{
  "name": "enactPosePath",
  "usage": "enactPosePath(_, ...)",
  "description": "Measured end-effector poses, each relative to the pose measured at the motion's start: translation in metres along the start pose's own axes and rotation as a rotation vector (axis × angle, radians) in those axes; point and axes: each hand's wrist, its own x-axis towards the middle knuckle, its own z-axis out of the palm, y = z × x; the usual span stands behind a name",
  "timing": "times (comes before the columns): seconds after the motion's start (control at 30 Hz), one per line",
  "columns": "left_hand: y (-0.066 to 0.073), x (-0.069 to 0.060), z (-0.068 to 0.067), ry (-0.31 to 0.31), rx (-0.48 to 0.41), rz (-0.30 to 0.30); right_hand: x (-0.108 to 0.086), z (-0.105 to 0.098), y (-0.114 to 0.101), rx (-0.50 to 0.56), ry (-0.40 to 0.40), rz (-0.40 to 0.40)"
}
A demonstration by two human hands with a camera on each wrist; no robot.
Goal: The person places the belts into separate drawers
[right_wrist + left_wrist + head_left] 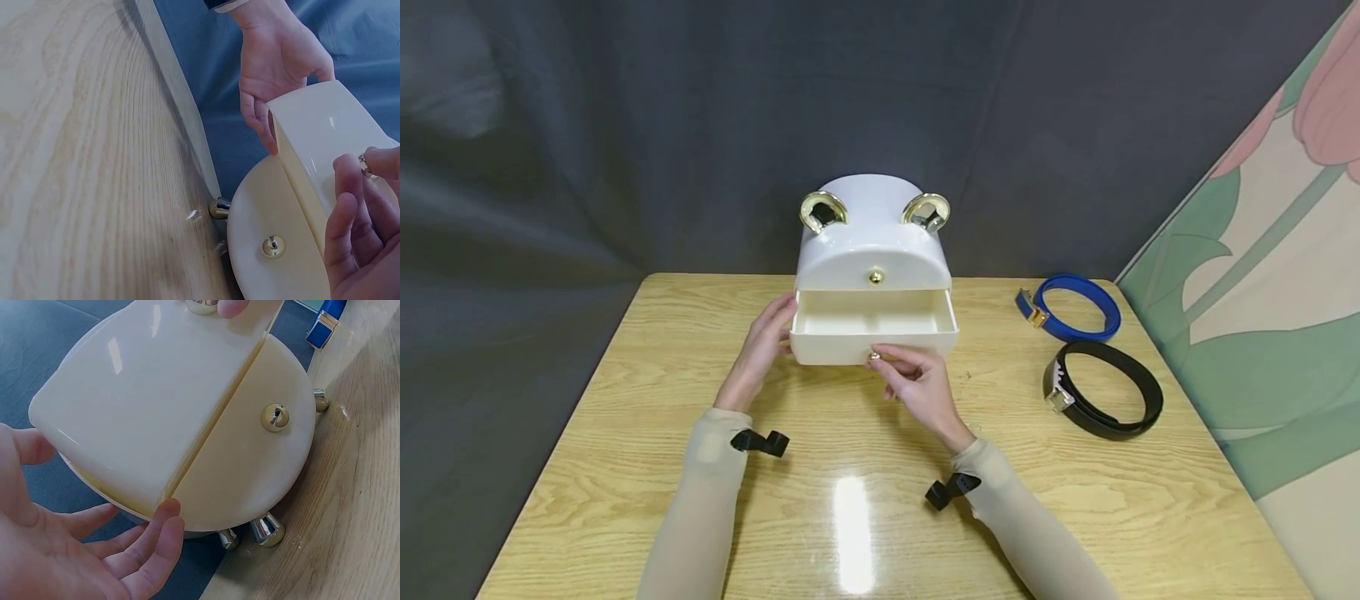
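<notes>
Fingers, right hand [922,390]: thumb and forefinger drawn together on a gold drawer knob [874,356], pinching it; remaining fingers bent.
Fingers, left hand [765,340]: apart and slightly bent, gripping nothing; placed at the left side of the drawer [829,350], fingertips at the edge of the cabinet [871,237].
Drawer position: pulled forward out of the cabinet, pale interior showing from above.
Cabinet position: white, rounded, upright at the far side of the desk [625,408], before a dark curtain [700,125].
Adjoining fronts: upper panel [835,273] above the drawer, lower panel [250,462] beneath, each bearing its own gold knob.
Belts: blue belt [1093,335] and black belt [1108,427], both coiled, right of the cabinet; black lies nearer the camera.
</notes>
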Motion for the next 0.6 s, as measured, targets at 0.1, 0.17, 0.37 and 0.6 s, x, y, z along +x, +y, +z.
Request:
enactPosePath(0.1,-0.0002,0.0003,0.0006,0.008,-0.004,-0.001,-0.0013,-0.0003,-0.0004,0.0,-0.007,-0.004)
enactPosePath(0.17,-0.0002,0.0005,0.0008,0.011,-0.004,-0.002,-0.0022,-0.0006,-0.0013,0.001,-0.011,-0.005)
enactPosePath(0.37,-0.0001,0.0003,0.0011,0.011,-0.008,-0.005,-0.0046,-0.0011,-0.0031,-0.005,-0.02,-0.004)
enactPosePath(0.6,-0.0008,0.0004,0.0004,0.012,-0.018,-0.006,-0.0075,-0.0011,-0.0033,-0.007,-0.022,-0.003)
